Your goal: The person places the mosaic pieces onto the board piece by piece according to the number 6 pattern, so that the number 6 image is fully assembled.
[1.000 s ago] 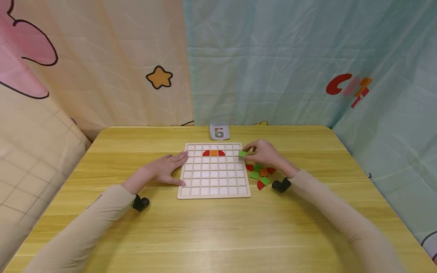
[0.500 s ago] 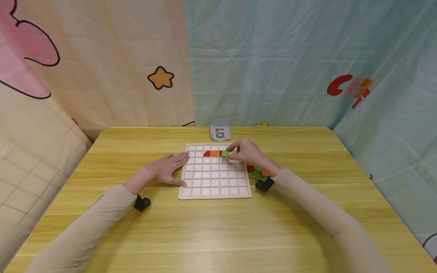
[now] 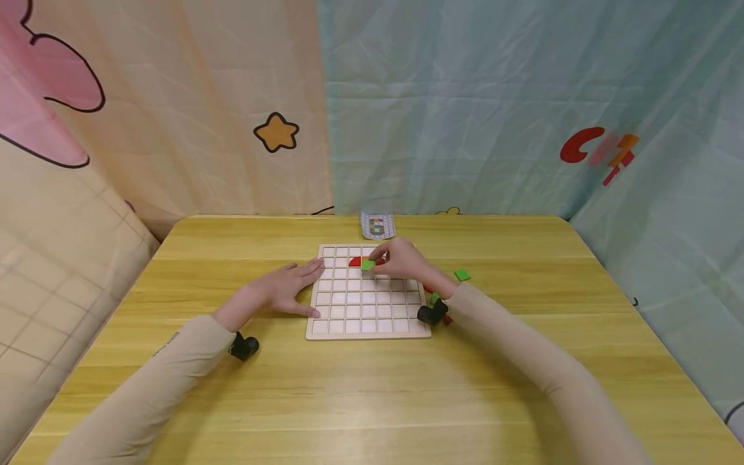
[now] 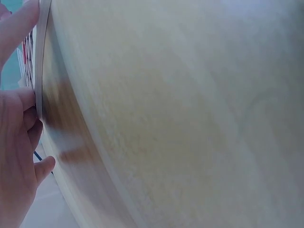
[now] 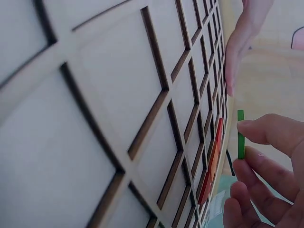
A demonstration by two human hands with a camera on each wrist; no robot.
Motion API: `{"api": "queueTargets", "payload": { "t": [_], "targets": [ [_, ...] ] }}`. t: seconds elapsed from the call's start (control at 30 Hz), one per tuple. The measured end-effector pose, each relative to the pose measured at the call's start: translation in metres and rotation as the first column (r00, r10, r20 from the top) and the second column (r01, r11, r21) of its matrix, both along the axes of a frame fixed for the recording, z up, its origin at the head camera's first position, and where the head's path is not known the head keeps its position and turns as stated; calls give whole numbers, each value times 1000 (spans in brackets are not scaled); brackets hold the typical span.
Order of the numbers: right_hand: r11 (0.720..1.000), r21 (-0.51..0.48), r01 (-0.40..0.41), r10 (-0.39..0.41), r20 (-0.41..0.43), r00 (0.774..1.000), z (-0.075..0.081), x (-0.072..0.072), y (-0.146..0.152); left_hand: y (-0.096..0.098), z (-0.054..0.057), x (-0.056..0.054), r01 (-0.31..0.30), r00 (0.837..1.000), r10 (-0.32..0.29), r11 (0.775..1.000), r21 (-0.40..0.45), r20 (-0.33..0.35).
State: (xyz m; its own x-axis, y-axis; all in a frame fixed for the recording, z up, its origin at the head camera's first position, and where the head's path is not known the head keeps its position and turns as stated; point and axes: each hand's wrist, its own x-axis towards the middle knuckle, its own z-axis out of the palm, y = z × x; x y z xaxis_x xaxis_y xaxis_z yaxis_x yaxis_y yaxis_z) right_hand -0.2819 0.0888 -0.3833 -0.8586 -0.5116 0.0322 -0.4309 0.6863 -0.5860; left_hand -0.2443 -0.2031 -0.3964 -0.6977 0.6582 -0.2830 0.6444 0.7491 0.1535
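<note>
My right hand [image 3: 403, 259] pinches a green square tile [image 3: 367, 265] between thumb and fingers over the upper part of a white grid board [image 3: 353, 311]. In the right wrist view the green tile [image 5: 241, 134] is edge-on, above the board's surface. Two red quarter-round tiles, the left one [image 3: 354, 261] plainest, flank an orange square that the green tile mostly covers in the head view. My left hand [image 3: 285, 289] rests with spread, straight fingers at the board's left edge. In the left wrist view, fingers of the left hand [image 4: 16, 133] touch the board's rim [image 4: 42, 57].
A small card [image 3: 378, 225] with a coloured grid figure lies behind the board. Right of the board a green tile [image 3: 462, 275] lies on the wooden table [image 3: 360, 400]; more red and green tiles are partly hidden under the right wrist. Curtains hang behind.
My right hand has carried the green tile leftward from the board's right edge to over the row of red and orange tiles. The left hand stays at the board's left edge.
</note>
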Motion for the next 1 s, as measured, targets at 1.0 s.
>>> {"api": "queueTargets", "payload": {
  "t": [1.0],
  "targets": [
    [999,45,12,-16,86,996,-9,-4,-28,1,2,1,-11,1000,11,1000,-4,8]
  ]
}}
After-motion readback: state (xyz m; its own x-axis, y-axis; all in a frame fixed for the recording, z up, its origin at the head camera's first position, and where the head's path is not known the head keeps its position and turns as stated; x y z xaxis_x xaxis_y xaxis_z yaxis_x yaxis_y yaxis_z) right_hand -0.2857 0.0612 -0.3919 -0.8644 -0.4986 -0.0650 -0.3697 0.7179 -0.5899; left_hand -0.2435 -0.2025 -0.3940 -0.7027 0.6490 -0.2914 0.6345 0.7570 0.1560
